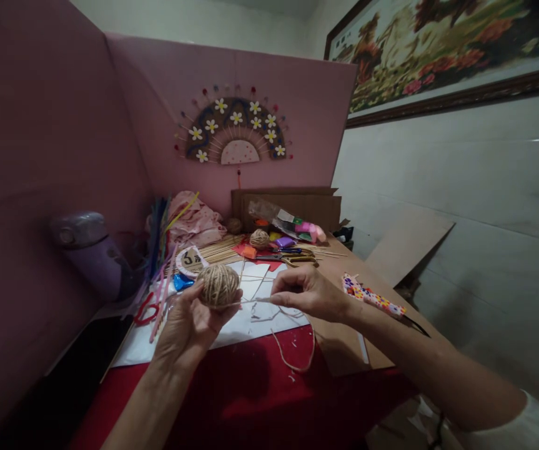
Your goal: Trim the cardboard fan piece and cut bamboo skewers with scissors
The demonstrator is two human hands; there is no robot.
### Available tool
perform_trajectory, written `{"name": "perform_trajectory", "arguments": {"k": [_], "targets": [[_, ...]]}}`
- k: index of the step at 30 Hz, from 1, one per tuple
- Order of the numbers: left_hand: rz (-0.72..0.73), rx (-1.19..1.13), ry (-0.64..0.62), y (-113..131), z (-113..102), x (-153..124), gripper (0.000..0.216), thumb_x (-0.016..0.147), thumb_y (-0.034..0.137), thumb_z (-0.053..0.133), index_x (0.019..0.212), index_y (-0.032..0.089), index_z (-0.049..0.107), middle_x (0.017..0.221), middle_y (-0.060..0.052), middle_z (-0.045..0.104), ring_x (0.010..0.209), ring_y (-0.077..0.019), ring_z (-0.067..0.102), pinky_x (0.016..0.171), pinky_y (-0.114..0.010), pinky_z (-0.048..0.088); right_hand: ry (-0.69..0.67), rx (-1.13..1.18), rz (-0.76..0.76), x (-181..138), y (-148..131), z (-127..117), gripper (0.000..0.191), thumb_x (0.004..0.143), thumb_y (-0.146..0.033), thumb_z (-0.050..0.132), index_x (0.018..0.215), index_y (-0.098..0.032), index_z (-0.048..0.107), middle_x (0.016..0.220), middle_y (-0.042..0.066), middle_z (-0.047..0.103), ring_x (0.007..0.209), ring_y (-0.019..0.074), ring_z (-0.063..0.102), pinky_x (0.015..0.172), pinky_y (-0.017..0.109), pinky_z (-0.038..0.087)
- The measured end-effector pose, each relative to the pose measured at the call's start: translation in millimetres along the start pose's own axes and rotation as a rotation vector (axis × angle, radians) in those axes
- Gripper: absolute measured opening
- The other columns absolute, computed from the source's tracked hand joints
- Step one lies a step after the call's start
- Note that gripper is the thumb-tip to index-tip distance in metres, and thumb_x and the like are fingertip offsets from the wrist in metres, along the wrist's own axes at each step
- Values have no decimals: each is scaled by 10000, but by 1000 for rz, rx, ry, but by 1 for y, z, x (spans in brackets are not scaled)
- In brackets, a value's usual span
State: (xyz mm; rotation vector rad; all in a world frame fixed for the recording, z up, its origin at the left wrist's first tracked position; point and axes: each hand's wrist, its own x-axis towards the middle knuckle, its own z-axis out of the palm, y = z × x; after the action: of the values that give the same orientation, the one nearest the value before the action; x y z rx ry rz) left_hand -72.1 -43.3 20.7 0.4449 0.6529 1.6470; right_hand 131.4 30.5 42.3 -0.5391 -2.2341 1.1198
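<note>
Left fingers (195,291) cradle the twine ball (220,286), right fingers (292,279) pinch its strand (253,301); half-round card (189,260) just past the left ones says "3"-ish, rest's kinda unreadable.

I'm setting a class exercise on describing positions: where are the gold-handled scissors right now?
In the head view, the gold-handled scissors lie just right of centre, between the right hand and the purple packet.

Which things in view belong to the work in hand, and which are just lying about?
Apparently in use:
twine ball, in the left hand
twine strand, seemingly pinched by the right hand

Lying about:
scissors
smaller twine ball
pink cloth
</note>
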Motion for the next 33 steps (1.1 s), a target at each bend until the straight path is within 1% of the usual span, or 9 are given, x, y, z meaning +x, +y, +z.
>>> {"name": "perform_trajectory", "arguments": {"k": [3, 7, 12, 15, 18, 22, 26, 29, 33], "targets": [[-84, 33, -5, 1, 1, -7, 277, 750, 221, 573, 1022, 164, 583, 1020, -115, 661, 866, -259, 649, 731, -449, 549, 49, -85, -4, 3, 3, -4, 132, 772, -226, 619, 688, -125, 632, 592, -11, 535, 534, 71, 433, 495, 206, 335], [-207, 106, -32, -4, 3, -14, 271, 739, 239, 574, 982, 128, 614, 930, -133, 679, 786, -258, 656, 691, -426, 546, 129, -161, -44, 7, 4, 0, 124, 790, -239, 612, 744, -135, 660, 649, 9, 587, 590, 90, 485, 565, 225, 384], [-324, 18, -121, -8, 5, -20, 214, 755, 271, 574, 917, 149, 642, 860, -107, 687, 741, -229, 652, 603, -351, 541, 108, -88, -146, 11, 3, 9, 161, 794, -290, 623, 754, -136, 649, 650, 7, 577, 588, 89, 480, 562, 224, 385], [-353, 13, -141, -10, 5, -20, 235, 786, 308, 567, 952, 157, 637, 901, -112, 688, 777, -254, 662, 588, -345, 543, 146, -36, -187, 12, 5, 13, 149, 801, -272, 614, 740, -137, 636, 648, -1, 563, 593, 85, 476, 559, 217, 381], [-292, 36, -101, -13, 5, -17, 226, 847, 290, 505, 1001, 160, 608, 945, -113, 682, 816, -248, 666, 636, -353, 551, 214, -26, -187, 11, 8, 17, 169, 805, -272, 608, 714, -131, 629, 630, -2, 554, 585, 84, 464, 548, 215, 366], [-201, 120, -10, -17, 9, -12, 222, 901, 272, 406, 1011, 166, 568, 889, -100, 686, 744, -240, 672, 678, -459, 547, 215, -20, -164, 7, 11, 23, 209, 800, -309, 618, 709, -121, 629, 593, -7, 534, 537, 77, 404, 504, 217, 323], [-200, 170, 110, -19, 15, -13, 388, 911, 396, 327, 928, 114, 593, 788, -112, 683, 654, -218, 666, 604, -403, 562, 193, -52, -138, 4, 10, 31, 194, 819, -282, 590, 717, -123, 632, 596, -6, 550, 523, 71, 389, 493, 213, 306], [-128, 127, 75, -19, 17, -19, 438, 899, 433, 343, 941, 98, 623, 883, -125, 686, 766, -216, 665, 696, -395, 565, 244, -88, -83, 3, 11, 36, 234, 833, -295, 561, 687, -121, 617, 576, -8, 532, 520, 72, 388, 492, 215, 303], [-50, 111, -97, -18, 12, -25, 216, 838, 235, 542, 996, 116, 630, 1011, -111, 672, 933, -228, 631, 832, -393, 527, 274, -65, -54, 4, 12, 38, 234, 826, -288, 557, 668, -120, 595, 585, -6, 525, 534, 76, 404, 503, 215, 319]]}}
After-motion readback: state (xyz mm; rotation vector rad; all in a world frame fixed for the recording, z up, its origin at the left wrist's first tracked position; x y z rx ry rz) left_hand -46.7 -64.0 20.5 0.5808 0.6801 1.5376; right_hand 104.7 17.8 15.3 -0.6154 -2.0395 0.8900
